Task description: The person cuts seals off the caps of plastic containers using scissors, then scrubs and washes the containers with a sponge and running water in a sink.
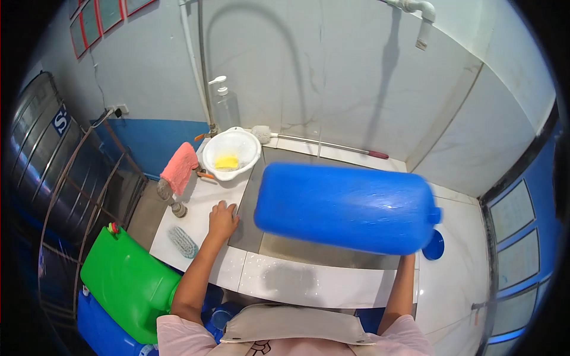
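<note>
Label on steel tank (35,160): "S". Left hand (223,221) on surface (234,267), fingers slightly apart; right hand hidden behind blue jerrycan (347,204), grip can't tell.

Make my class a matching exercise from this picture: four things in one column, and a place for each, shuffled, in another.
Things
1. Blue jug
2. Yellow sponge
3. Left hand
4. Green jerrycan

Places
A. Left of the white counter
B. Inside the white basin
C. Over the sink
D. At the sink's left edge

Right pairs: 1-C, 2-B, 3-D, 4-A
</note>
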`<state>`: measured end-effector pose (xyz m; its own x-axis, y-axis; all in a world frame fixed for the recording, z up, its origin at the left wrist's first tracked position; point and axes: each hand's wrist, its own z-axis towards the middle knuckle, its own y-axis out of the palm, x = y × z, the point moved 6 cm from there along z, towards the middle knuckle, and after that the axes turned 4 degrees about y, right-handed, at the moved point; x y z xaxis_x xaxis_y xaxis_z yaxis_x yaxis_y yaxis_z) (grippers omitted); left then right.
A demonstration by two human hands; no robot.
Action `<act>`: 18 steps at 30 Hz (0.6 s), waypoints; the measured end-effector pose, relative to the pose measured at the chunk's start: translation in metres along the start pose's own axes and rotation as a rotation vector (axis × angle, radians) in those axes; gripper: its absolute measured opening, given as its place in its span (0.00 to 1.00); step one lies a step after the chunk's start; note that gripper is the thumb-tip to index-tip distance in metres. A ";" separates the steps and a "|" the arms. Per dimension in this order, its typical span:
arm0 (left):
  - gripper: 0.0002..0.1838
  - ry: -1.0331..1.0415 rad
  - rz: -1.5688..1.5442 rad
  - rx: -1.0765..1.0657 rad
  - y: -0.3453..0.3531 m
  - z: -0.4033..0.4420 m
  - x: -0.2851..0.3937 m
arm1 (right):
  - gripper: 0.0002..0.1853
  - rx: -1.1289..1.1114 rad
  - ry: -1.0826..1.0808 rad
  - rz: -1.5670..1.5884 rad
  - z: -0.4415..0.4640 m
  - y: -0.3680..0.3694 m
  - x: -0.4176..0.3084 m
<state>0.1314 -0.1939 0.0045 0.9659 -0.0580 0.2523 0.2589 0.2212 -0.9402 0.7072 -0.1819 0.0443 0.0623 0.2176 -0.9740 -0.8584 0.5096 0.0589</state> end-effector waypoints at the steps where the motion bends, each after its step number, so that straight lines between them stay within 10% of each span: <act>1: 0.19 -0.062 -0.027 -0.130 0.006 -0.002 -0.005 | 0.12 0.052 -0.123 -0.171 -0.005 0.011 -0.014; 9: 0.15 -0.023 -0.161 0.069 0.003 0.020 0.005 | 0.12 0.025 -0.429 -0.956 -0.068 0.092 -0.014; 13: 0.12 -0.227 -0.867 0.022 0.016 0.062 0.034 | 0.16 0.021 -0.339 -1.126 -0.089 0.064 0.001; 18: 0.12 -0.577 -1.892 -0.251 0.074 0.123 0.082 | 0.28 -0.920 -0.005 -1.368 -0.080 0.037 -0.001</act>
<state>0.2295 -0.0626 -0.0168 -0.5864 0.2634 0.7660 0.8092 0.1474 0.5687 0.6344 -0.2298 0.0303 0.9803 0.0537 -0.1901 -0.1634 -0.3198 -0.9333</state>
